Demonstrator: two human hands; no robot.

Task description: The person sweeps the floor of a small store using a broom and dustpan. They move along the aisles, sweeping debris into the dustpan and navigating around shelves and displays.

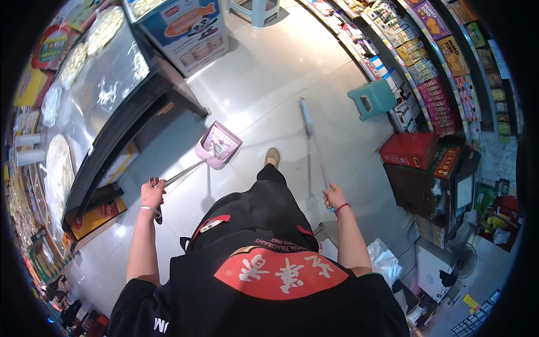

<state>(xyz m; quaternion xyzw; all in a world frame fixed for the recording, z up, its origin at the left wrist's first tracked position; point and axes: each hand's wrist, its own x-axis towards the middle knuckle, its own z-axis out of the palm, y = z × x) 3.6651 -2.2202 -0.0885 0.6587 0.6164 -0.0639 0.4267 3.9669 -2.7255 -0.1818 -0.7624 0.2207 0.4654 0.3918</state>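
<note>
My left hand (pixel 153 193), with a bracelet at the wrist, is closed around the handle of a pink long-handled dustpan (pixel 219 145). The pan hangs ahead and to the left over the tiled floor, with small bits of litter in it. My right hand (pixel 334 196) grips the lower end of a long broom handle (pixel 321 162). Its narrow blue-grey broom head (pixel 305 116) points away from me, ahead and to the right. Between the two tools a tan shoe (pixel 273 156) of mine shows on the floor. I wear a black apron with a red emblem.
A dark-edged metal counter (pixel 113 80) stands on the left, beside a printed display box (pixel 189 33). At the right are a teal plastic stool (pixel 372 99), shelves of packaged goods (pixel 421 71) and a red box (pixel 408 149) on a dark cabinet. A pale stool (pixel 257 10) stands far ahead.
</note>
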